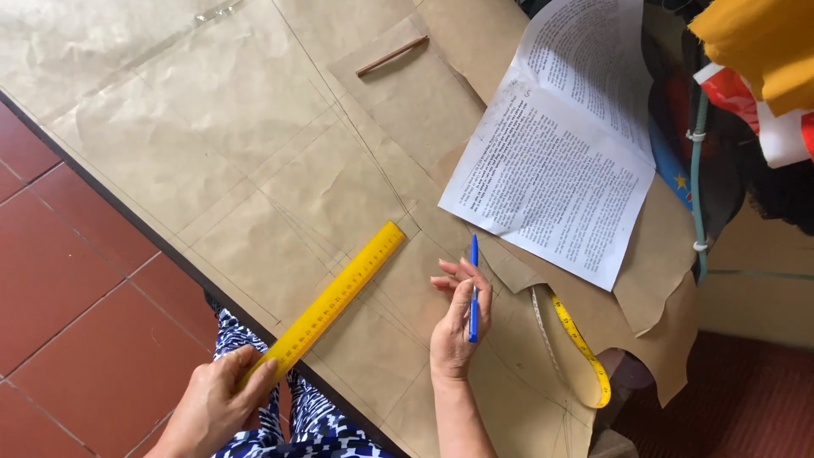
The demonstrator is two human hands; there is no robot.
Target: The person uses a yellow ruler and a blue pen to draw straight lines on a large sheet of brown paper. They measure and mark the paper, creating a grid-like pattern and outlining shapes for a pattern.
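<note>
My left hand (222, 400) grips the near end of a long yellow ruler (335, 298), which lies slanted across brown pattern paper (254, 153) marked with thin pencil lines. My right hand (455, 322) hovers palm-up over the paper to the right of the ruler, holding a blue pen (473, 288) between its fingers, the pen pointing away from me. The ruler's far end stops just left of the pen tip.
An open printed booklet (555, 148) lies at the upper right. A yellow measuring tape (581, 348) curls near the paper's right edge. A brown pencil (392, 56) rests at the far side. Red floor tiles (76, 288) show left of the table edge. Coloured fabric (763, 51) piles at the top right.
</note>
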